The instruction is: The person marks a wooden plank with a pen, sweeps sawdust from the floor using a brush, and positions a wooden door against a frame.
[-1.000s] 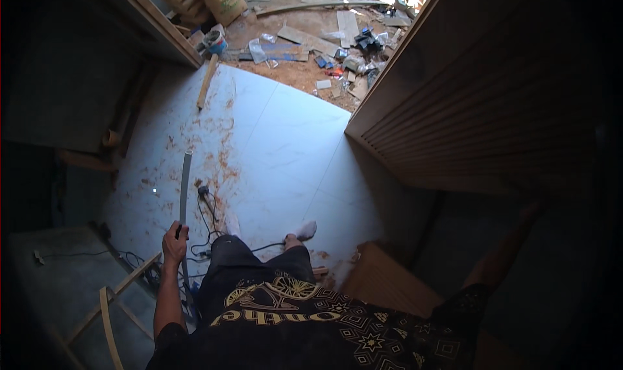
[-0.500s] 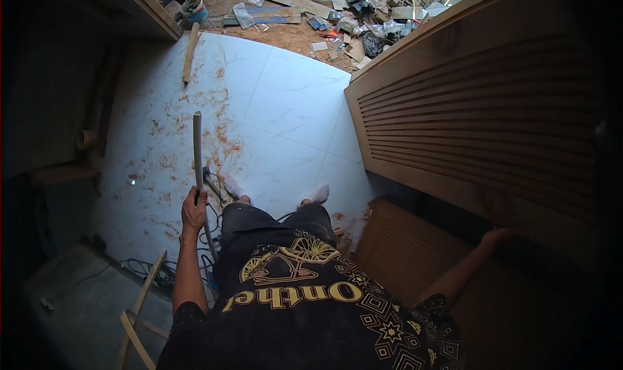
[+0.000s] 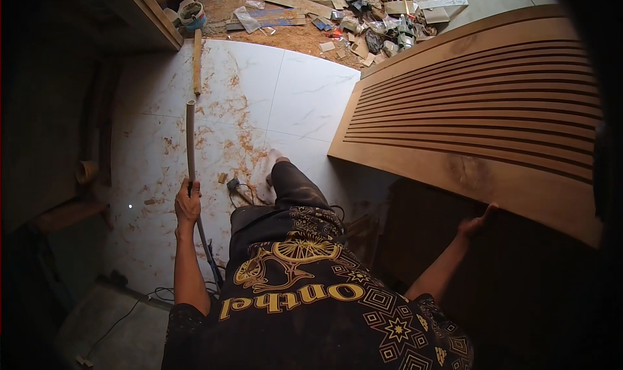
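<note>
My left hand [image 3: 187, 204] is closed around a long, slightly bent grey tube [image 3: 190, 140]. Its hollow end points away from me, and its lower part runs back past my wrist beside my shirt. On the right, a brown wooden door [image 3: 415, 159] with rows of horizontal grooves stands at an angle. My right hand [image 3: 477, 223] rests against the near edge of this door, its visible fingers stretched out. Some of its fingers are hard to make out in the shadow.
Wood shavings lie across the white tiled floor [image 3: 300, 101]. A wooden strip [image 3: 197, 62] lies beyond the tube, and a small corded tool [image 3: 235, 186] is near my feet. Past the tiles are rubble [image 3: 373, 29] and a bucket [image 3: 192, 14]. Cables [image 3: 162, 293] trail at lower left.
The door has swung nearer and its grooved face shows brighter. My right hand has shifted left and away from me along with it. My feet have stepped and turned; the left hand keeps the tube.
</note>
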